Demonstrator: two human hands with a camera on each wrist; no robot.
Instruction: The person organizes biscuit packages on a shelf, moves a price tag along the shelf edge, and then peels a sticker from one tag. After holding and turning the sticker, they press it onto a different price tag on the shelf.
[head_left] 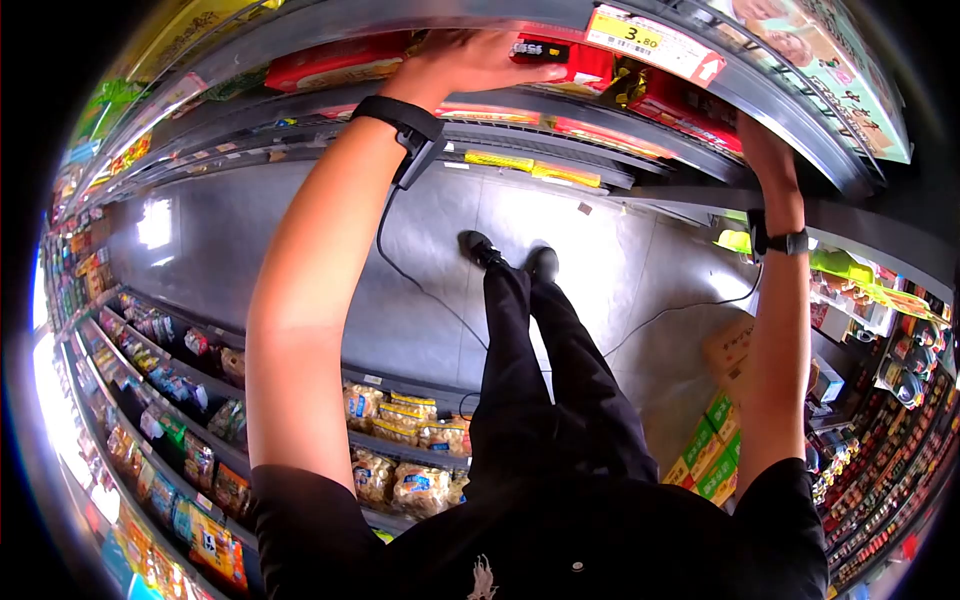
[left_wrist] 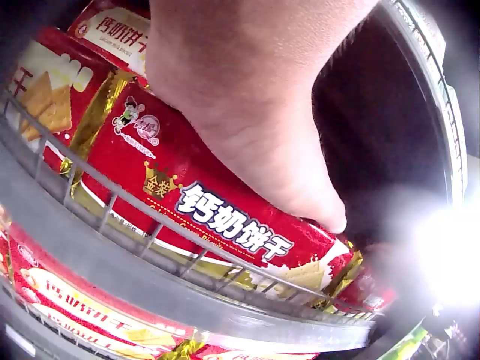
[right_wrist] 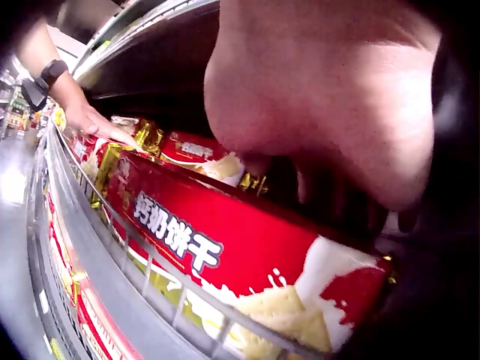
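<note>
Along the shelf lie red biscuit packs with gold ends, behind a wire rail. My left hand (head_left: 470, 62) lies on top of a pack (left_wrist: 202, 195), its thumb stretched out along the upper edge in the left wrist view; the other fingers are hidden there. From the right wrist view, the same left hand (right_wrist: 94, 124) shows fairly straight fingers over the packs. My right hand (right_wrist: 322, 97) is over the back edge of another red pack (right_wrist: 247, 240), fingers pointing down behind it. Their tips are in shadow, so their grip is unclear. In the head view the shelf edge partly covers the right hand (head_left: 765, 150).
A price label (head_left: 640, 38) is fixed to the shelf edge above. The wire rail (left_wrist: 112, 202) runs in front of the packs, with more red packs (left_wrist: 90, 300) one level below. Behind the person are shelves of bagged food (head_left: 425, 490), and green cartons (head_left: 710, 450) stand on the floor.
</note>
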